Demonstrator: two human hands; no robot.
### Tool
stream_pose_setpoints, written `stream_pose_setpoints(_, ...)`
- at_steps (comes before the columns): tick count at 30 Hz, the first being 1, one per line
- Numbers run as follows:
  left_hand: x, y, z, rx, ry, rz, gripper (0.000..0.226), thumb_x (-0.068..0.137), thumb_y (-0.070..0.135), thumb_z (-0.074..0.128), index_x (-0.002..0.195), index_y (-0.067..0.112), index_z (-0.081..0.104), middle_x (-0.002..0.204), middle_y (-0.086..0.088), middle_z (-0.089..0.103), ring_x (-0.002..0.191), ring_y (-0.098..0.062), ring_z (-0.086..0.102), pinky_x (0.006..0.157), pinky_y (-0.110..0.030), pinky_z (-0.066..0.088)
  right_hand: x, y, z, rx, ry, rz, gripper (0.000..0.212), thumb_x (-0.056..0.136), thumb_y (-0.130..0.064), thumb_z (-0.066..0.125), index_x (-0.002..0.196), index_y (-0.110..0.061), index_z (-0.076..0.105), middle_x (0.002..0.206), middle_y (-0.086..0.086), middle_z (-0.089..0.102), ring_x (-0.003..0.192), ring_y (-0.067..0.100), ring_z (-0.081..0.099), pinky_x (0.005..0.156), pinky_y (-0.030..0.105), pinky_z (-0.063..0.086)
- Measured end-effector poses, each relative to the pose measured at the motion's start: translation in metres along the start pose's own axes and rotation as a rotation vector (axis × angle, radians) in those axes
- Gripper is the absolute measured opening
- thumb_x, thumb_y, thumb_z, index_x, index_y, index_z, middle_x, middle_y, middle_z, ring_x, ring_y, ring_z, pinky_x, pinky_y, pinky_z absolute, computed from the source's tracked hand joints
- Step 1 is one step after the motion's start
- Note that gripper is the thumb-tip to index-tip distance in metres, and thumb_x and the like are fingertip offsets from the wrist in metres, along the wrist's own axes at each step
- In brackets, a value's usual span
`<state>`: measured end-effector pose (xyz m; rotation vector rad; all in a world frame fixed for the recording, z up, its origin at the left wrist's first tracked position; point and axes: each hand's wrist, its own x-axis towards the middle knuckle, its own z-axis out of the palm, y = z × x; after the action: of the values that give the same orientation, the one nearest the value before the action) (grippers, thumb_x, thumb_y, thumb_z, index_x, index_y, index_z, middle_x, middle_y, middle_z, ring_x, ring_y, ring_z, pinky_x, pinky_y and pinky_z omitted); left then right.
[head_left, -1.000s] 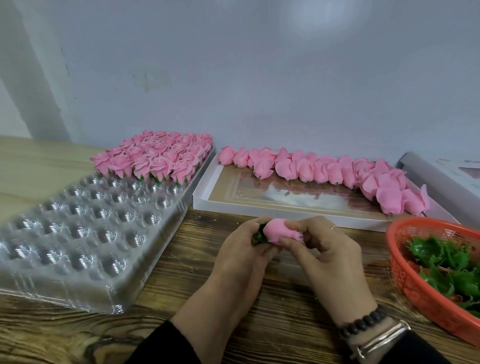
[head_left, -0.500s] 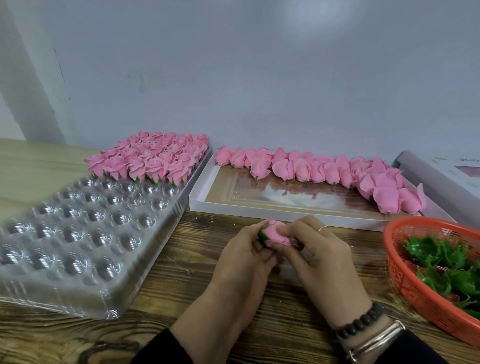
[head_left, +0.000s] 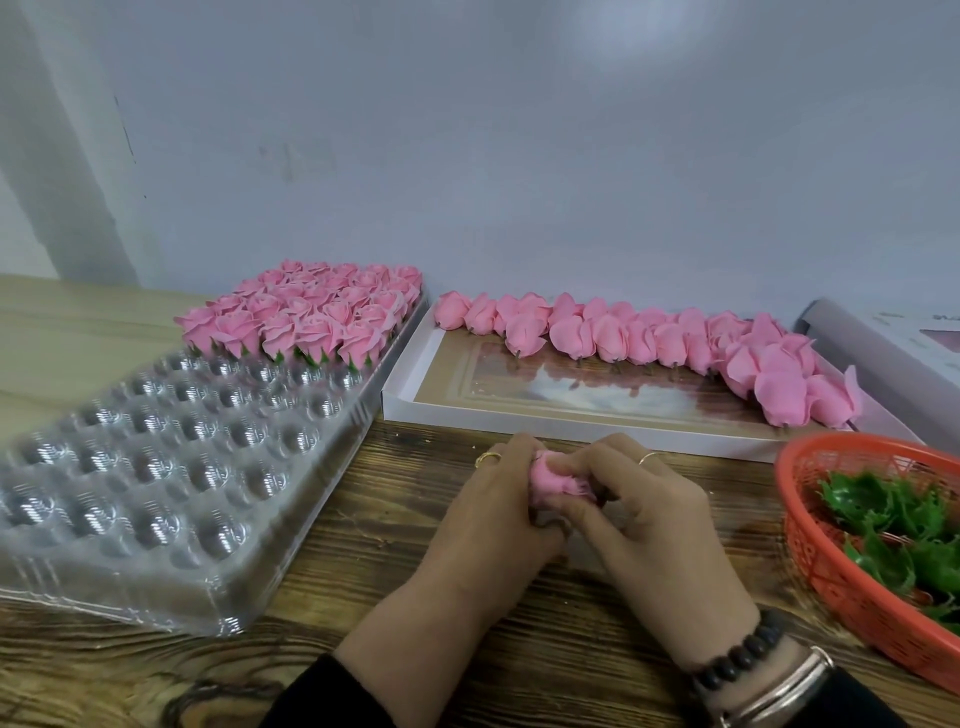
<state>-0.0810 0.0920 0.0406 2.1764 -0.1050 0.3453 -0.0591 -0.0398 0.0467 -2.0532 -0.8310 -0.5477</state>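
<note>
A pink soft rose head (head_left: 551, 479) sits between both hands, just above the wooden table. My left hand (head_left: 493, 514) curls round its left side and my right hand (head_left: 644, 514) pinches it from the right. Most of the flower is hidden by fingers. A clear plastic tray (head_left: 156, 467) with round cups lies on the left; finished pink roses with green bases (head_left: 306, 317) fill its far rows. A white shallow box (head_left: 519, 421) behind the hands holds a row of plain pink buds (head_left: 623, 338).
An orange mesh basket (head_left: 831, 561) with green plastic leaf pieces (head_left: 893, 519) stands at the right edge. A pale box lid (head_left: 883, 343) lies behind it. A grey wall closes the back. Bare wood (head_left: 363, 519) shows between tray and hands.
The hands have closed more tightly round the flower and turned it; the green base seen at its left a second ago is now hidden.
</note>
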Motion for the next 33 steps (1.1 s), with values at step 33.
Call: stream_pose_setpoints(33,0.004,0.014,-0.002,-1.306,-0.147,-0.407,0.024,0.066,0.014,0.078,0.088,0.006,0.071,0.093,-0.015,0.063,0.093,-0.025,0.061,0.088,-0.032,0.050,0.003,-0.013,0.016,0.477,-0.060,0.368,0.025,0.069,-0.004,0.073,0.075,-0.023,0.059,0.057,-0.012,0.051,0.056,0.003,0.046,0.055,0.013,0.038)
